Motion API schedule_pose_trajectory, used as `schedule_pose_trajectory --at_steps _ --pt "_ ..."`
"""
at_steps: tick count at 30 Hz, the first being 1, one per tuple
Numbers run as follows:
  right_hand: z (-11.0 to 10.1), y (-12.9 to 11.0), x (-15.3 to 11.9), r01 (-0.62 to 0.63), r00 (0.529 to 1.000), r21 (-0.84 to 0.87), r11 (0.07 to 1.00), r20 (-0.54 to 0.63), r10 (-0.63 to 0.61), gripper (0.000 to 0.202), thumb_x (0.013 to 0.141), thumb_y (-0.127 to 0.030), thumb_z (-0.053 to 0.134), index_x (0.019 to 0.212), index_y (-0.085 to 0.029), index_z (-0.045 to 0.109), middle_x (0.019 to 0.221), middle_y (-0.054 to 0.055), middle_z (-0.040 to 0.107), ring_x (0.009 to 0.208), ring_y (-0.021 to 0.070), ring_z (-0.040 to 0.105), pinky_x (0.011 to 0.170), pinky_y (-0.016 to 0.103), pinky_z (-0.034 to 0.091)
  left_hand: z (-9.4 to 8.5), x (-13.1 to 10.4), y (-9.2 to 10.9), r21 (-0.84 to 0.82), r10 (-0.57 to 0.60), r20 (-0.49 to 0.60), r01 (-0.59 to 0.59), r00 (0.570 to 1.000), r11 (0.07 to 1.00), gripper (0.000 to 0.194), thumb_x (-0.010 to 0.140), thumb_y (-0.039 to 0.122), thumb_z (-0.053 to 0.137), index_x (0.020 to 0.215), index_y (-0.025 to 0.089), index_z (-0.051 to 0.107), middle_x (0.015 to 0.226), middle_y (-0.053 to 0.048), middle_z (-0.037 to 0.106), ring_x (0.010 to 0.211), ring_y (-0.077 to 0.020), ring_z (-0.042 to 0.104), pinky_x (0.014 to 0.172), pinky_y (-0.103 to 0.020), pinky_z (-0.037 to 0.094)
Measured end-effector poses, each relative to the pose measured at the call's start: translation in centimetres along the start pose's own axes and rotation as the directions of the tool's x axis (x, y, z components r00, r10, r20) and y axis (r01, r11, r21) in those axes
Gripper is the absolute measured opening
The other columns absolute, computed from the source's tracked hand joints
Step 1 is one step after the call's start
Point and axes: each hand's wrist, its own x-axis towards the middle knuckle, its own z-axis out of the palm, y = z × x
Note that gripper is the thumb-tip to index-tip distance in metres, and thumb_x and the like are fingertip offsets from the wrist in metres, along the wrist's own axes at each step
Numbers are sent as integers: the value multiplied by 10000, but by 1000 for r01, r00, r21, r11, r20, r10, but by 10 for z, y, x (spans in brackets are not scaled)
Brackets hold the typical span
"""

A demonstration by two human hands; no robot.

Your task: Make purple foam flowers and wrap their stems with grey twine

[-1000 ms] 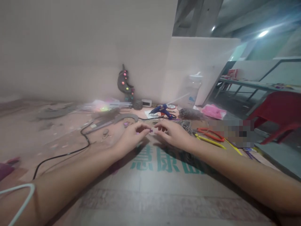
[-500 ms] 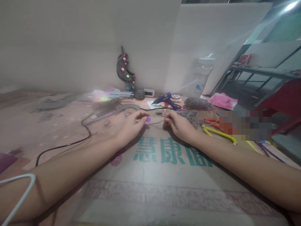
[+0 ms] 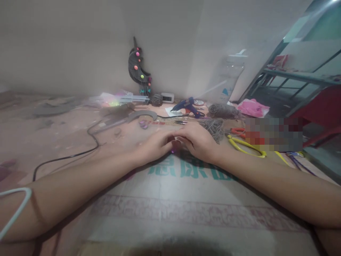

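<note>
Pale wall [image 3: 80, 46] backs a bottle [image 3: 232, 73], contents unclear; left hand [image 3: 156, 145] pinches a purple piece [image 3: 173, 151], right hand [image 3: 200, 140], hold hidden.

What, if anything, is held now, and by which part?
Probably a small purple piece, just under where the left hand and right hand come together; which hand grips it, and where, is hidden.

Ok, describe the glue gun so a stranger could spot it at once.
Find the pale wall, then the table at its foot. Past the right hand, look between the white box and the roll of grey yarn. Unlike those, the glue gun is dark blue and pistol-shaped, nozzle pointing left.
</note>
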Motion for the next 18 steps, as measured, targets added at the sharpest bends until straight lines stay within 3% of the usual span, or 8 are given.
schedule_pose_trajectory --at_steps 2,4,7,9,10,12,15,18 --pt "-2 -4 0 -34 999 46 998 -20 35 204 978 -143 440 1065 -225 605 849 36 675 810 191 620 752 344 479 1 0 0 -18 -54 3 54 999 998 210 947 246 511 970 183 711 915 -34 750 850 -184 663 799 -304 489" --pt "-3 -3 -3 -181 978 162 970 -70 194 212 981 -130 405 1071 -225 571 844 27 646 784 173 632 747 333 497 -1 -2 2 -36 -158 -24 157 987 987 260 966 328 512 927 168 713 861 -37 739 805 -181 653 742 -291 483" --pt "-2 7 -8 -455 861 383 804 -41 507 178 1009 -186 367 1075 -236 524 706 -26 568 602 148 610 639 309 500 -5 -3 4 -114 -286 -45 280 957 953 301 962 380 526 910 151 714 789 -32 721 733 -165 641 671 -266 476" --pt "0 18 -10 -561 785 408 720 -15 620 150 1001 -209 392 1049 -240 531 676 -35 558 555 149 586 608 310 490 -7 -3 4 -178 -326 -36 314 945 932 298 954 380 540 909 143 715 774 -31 721 696 -152 639 634 -248 473" --pt "1 23 -10 -580 773 379 721 -23 634 139 986 -203 419 1029 -235 547 708 -20 584 599 159 601 635 321 498 -7 -3 4 -199 -330 -29 318 944 927 294 950 377 547 908 140 716 775 -32 723 687 -147 639 624 -242 471" --pt "1 28 -9 -555 803 282 783 -66 593 126 947 -183 478 997 -218 588 860 33 650 794 194 645 764 361 515 -7 -3 3 -217 -322 -15 312 946 925 284 946 366 553 914 138 720 784 -35 727 688 -144 640 618 -238 468" --pt "-5 17 -2 -423 888 179 888 -115 446 152 941 -197 517 1040 -194 632 1105 106 665 1099 240 605 959 420 473 -6 -4 1 -194 -288 -9 281 958 940 292 950 367 544 918 140 724 769 -31 712 701 -146 630 635 -245 461" --pt "-12 -9 3 -354 923 209 912 -82 377 210 966 -216 504 1138 -208 624 1231 107 647 1085 216 606 956 403 480 -5 -4 -1 -127 -228 9 227 974 966 326 967 383 511 876 148 718 739 -19 684 681 -143 596 627 -251 435"
